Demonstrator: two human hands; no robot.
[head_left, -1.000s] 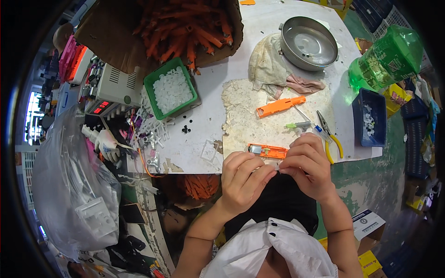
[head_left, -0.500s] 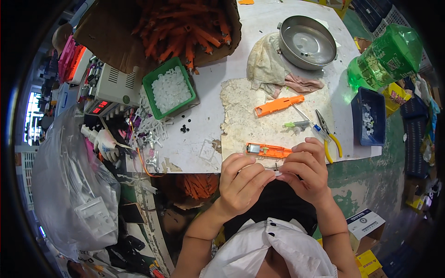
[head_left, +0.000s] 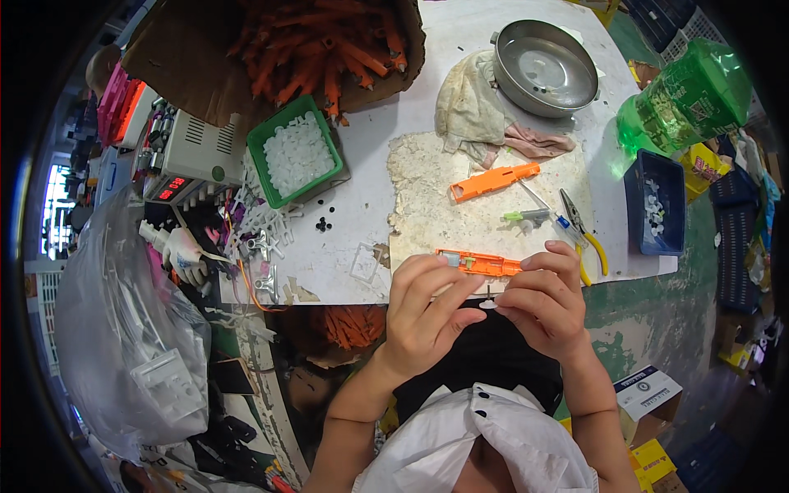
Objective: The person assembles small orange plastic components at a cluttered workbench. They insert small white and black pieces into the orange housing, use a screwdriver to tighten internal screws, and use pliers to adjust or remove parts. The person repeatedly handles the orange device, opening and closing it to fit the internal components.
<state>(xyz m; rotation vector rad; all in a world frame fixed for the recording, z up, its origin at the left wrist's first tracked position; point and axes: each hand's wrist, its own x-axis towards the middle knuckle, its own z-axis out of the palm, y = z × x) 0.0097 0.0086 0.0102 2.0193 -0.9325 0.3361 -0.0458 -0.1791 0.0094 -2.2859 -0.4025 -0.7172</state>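
Between the thumb and fingers of my right hand [head_left: 544, 297] is a small white disc [head_left: 487, 304] with a thin dark pin standing up from it, held at the table's front edge. My left hand [head_left: 426, 308] is open, its thumb apart from the bent fingers. Its fingertips lie over the left end of an orange plastic housing half [head_left: 493, 264]; whether they touch it I cannot tell. This half holds a silvery block and a small greenish part. Farther back lies a second orange housing half [head_left: 496, 181], near a green-tipped grey piece [head_left: 526, 216].
Yellow-handled pliers [head_left: 585, 238] and a screwdriver [head_left: 562, 223] lie right. Behind are a rag [head_left: 470, 107], a metal pan [head_left: 546, 70] and a green tray [head_left: 257, 154] of white pieces. A blue bin [head_left: 655, 164] and green bottle [head_left: 686, 99] stand right; a power supply [head_left: 193, 152] left.
My left hand has let go of the small white disc; its thumb has dropped away from the fingers. The right hand keeps the disc, which now shows more fully.
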